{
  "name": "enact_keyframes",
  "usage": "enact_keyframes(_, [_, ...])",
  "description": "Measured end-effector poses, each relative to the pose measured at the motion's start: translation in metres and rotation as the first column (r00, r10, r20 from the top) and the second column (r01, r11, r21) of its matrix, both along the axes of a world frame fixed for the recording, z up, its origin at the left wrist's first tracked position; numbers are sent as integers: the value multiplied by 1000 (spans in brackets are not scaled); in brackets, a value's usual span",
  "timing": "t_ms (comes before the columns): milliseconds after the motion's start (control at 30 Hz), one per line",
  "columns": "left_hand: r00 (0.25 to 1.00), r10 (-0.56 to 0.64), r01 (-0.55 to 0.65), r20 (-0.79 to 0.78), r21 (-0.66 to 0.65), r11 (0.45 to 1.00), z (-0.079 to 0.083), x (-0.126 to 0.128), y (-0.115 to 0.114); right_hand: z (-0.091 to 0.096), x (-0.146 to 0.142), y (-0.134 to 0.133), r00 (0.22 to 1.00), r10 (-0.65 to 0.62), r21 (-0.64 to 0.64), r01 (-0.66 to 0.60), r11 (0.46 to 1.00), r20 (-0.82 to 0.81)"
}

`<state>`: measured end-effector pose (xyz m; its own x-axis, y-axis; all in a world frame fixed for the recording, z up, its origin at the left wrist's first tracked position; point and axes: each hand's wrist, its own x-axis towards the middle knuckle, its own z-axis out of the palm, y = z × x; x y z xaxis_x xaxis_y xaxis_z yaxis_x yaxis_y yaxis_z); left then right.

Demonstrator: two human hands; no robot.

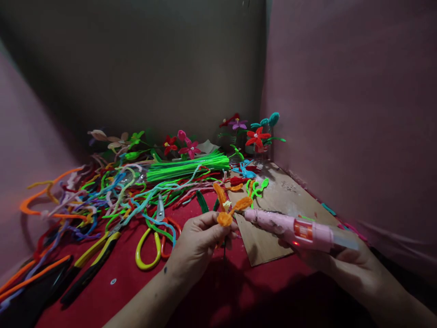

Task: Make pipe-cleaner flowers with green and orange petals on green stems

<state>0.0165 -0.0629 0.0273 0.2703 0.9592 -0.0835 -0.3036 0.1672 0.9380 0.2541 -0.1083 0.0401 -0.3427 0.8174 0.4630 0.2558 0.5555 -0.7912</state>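
My left hand [200, 241] is closed in a pinch on an orange pipe-cleaner flower [228, 206] with a pale centre, held just above the red cloth [136, 291]. My right hand [337, 264] is wrapped round a pink glue gun [293, 228]. The gun's nozzle points left and sits right beside the orange petals. A dark stem hangs down from the flower below my left fingers.
Loose coloured pipe cleaners [99, 196] lie heaped at the left, with a bright green bundle [187, 166] behind. Yellow-handled scissors [150, 246] and pliers [92, 259] lie near my left arm. A cardboard sheet [283, 196] lies under the gun. Finished flowers [256, 136] stand against the walls.
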Motion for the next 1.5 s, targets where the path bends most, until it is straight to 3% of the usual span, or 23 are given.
enact_keyframes(100, [1000, 3, -3, 4, -8, 1000, 0, 1, 0, -1, 1, -1, 998, 55, -144, -53, 988, 5])
enact_keyframes(167, [1000, -2, 2, 1, -7, 1000, 0, 1, 0, -3, 2, -1, 998, 64, -174, -64, 983, -11])
enact_keyframes(567, [1000, -6, 6, 0, -10, 1000, 1, 1, 0, -14, 6, -3, 999, 8, -156, -16, 988, -47])
enact_keyframes(1500, [1000, -29, 29, 9, 2, 1000, -3, 0, 2, -10, 8, -3, 997, 83, -190, -80, 979, 5])
